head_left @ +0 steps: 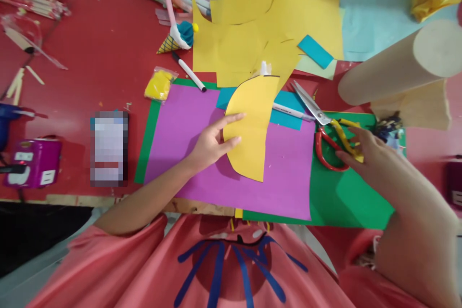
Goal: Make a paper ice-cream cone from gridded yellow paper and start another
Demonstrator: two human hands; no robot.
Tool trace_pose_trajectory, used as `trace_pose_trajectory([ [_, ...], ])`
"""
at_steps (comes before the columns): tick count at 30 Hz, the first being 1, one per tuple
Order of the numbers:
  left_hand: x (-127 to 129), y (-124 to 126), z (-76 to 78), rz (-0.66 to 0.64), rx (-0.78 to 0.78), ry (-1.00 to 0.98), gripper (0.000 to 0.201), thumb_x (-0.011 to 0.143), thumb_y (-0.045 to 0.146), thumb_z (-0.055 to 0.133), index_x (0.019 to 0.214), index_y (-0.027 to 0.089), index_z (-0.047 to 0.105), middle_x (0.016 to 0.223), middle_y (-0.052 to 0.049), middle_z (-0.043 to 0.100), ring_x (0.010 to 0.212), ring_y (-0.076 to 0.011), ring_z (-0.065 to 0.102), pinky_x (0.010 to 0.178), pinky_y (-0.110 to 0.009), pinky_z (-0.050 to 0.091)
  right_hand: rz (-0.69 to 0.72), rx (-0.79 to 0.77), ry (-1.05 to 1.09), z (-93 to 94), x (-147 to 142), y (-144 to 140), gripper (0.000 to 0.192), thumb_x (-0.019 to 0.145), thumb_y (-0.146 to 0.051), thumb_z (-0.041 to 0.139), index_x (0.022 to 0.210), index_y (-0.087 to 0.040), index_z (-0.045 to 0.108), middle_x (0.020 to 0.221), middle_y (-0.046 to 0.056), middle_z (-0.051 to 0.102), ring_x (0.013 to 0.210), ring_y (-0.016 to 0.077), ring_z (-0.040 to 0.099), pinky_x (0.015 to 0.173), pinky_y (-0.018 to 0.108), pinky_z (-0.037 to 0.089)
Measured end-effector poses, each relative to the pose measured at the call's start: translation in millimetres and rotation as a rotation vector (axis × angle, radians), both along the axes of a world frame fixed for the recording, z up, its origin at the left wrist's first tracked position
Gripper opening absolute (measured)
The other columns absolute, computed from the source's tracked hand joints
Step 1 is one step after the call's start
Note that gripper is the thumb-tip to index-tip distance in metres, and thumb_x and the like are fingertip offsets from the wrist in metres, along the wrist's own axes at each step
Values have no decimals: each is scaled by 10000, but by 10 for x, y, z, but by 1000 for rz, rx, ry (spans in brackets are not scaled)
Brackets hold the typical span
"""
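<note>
The red table (108,57) carries a purple sheet (202,154) on green paper (346,202). The left hand (211,142), fingers spread, pins a curved yellow cutout (252,130) flat on it. The right hand (364,151) closes on scissors (325,130) beside. No writing is readable

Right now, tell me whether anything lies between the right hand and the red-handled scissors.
Nothing visible does: the right hand already rests at the red-handled scissors, with thin yellow paper strips lying across the handles.
</note>
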State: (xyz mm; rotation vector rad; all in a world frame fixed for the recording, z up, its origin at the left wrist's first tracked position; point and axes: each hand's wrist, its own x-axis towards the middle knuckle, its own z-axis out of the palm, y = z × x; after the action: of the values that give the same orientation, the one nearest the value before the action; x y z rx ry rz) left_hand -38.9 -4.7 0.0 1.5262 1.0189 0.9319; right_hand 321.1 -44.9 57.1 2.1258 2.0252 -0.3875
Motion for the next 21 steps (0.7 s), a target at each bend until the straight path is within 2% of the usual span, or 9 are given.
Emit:
trace_pose_trajectory([
  [3,-2,4,65,7,28,21,505,841,276,659,1328,302,527,1411,-6,537,1351,-223,457,1156,-403,383,79,-46,-50,-24,-37,37,669,860,-384,496,1460,-158,302,1267,200,571,1059,388,631,831,435,505],
  [6,-10,14,124,-7,-25,20,522,823,271,673,1324,288,530,1423,-16,524,1362,-246,442,1148,-419,398,85,-85,-97,17,-132,138,739,839,-384,517,1495,-200,230,1301,194,535,984,384,659,778,416,510],
  [9,-57,3,151,-77,-144,8,559,807,251,687,1337,291,514,1437,-20,509,1328,-254,485,1099,-412,463,82,-142,-91,55,-164,229,798,808,-412,551,1503,-260,189,1284,179,539,910,360,679,718,386,503],
  [12,-145,-32,128,-129,-262,-23,612,808,252,687,1378,293,465,1465,-37,477,1254,-254,560,1013,-397,540,71,-156,-116,54,-165,275,761,782,-429,569,1459,-256,265,1150,166,605,861,365,678,674,372,478],
  [14,-207,-60,95,-121,-280,-11,647,802,277,701,1397,290,447,1489,-47,447,1261,-266,553,1014,-407,537,59,-130,-132,25,-177,286,700,785,-453,555,1412,-240,331,1084,160,636,843,377,673,640,368,457],
  [18,-285,-97,45,-65,-206,72,667,793,335,724,1403,298,455,1511,-34,415,1370,-285,429,1138,-447,408,-22,13,-80,-89,-184,291,539,826,-485,489,1287,-206,471,1068,175,676,897,394,657,640,377,441],
  [21,-298,-103,42,-25,-159,79,610,814,348,705,1381,308,484,1496,-18,440,1397,-266,391,1174,-436,353,-86,120,98,-152,-118,272,492,789,-436,554,1214,-190,536,1026,152,693,904,350,654,688,383,470],
])
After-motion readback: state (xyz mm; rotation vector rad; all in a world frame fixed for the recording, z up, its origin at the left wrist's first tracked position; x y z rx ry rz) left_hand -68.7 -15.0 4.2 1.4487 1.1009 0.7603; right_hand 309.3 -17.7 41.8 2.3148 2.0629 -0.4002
